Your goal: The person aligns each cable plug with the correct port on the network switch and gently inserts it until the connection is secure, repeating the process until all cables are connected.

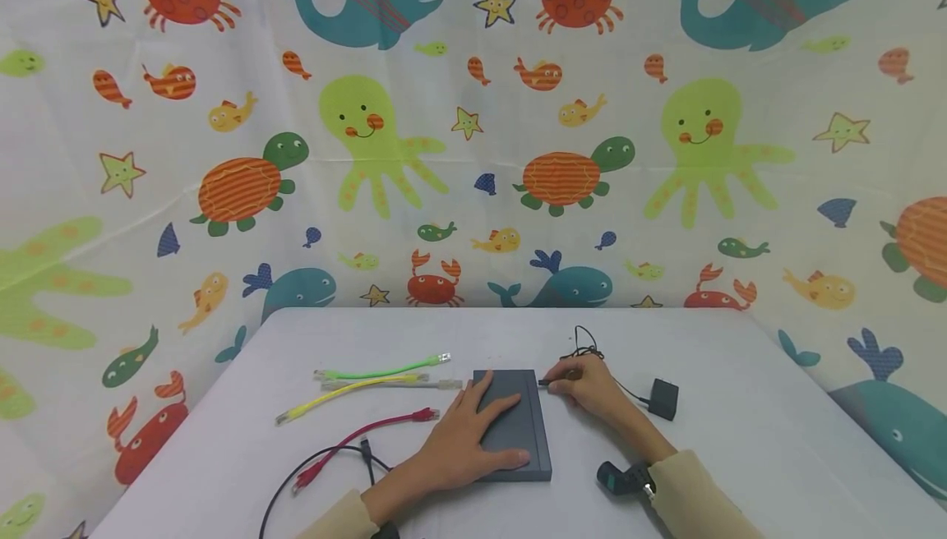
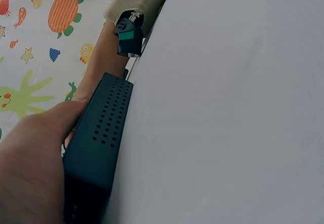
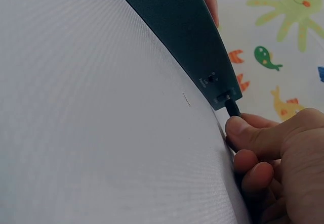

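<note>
A flat dark grey box (image 1: 518,420), like a network switch, lies on the white table; its near side has rows of vent holes in the left wrist view. My left hand (image 1: 462,440) rests on its top with fingers spread and mostly straight. At the box's right side, my right hand (image 1: 588,383) pinches a thin black plug (image 3: 232,107) between thumb and fingers. The plug's tip meets a small socket near the far corner; how deep it sits, I cannot tell. The plug's black cord (image 1: 588,352) loops behind the hand, toward a black power adapter (image 1: 662,399).
Left of the box lie a green cable (image 1: 385,369), a yellow cable (image 1: 348,392), a grey cable (image 1: 425,384) and a red cable (image 1: 355,440). A black cable (image 1: 292,473) curves past my left forearm. A patterned curtain (image 1: 459,136) hangs behind the table.
</note>
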A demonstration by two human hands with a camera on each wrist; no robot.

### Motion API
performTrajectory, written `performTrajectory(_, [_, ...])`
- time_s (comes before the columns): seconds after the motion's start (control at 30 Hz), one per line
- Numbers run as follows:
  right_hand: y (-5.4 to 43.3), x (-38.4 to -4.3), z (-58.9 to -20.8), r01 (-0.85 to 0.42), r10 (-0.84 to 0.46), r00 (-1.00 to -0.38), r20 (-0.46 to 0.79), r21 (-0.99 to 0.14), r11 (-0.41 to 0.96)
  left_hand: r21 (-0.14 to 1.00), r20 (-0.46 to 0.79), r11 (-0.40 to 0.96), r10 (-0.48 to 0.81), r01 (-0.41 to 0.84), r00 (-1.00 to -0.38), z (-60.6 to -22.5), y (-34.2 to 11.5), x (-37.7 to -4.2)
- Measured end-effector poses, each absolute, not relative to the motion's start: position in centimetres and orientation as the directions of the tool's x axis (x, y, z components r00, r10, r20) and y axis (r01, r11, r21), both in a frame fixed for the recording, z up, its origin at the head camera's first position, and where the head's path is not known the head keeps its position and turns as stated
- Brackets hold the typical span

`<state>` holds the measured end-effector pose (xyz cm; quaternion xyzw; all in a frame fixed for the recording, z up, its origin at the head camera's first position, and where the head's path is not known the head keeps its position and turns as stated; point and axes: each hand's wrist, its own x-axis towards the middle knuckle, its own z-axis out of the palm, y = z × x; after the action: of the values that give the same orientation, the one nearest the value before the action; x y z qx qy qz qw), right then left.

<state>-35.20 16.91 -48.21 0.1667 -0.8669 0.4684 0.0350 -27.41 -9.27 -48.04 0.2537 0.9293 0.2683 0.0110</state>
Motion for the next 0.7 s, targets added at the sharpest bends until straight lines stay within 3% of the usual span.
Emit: performTrajectory(0.7, [16.91, -35.14, -48.24, -0.335, -0.267, -0.937, 0.226, -0.802, 0.495, 0.502, 0.12, 0.729, 0.474, 0.466, -0.872, -48.1, -9.26, -27.44])
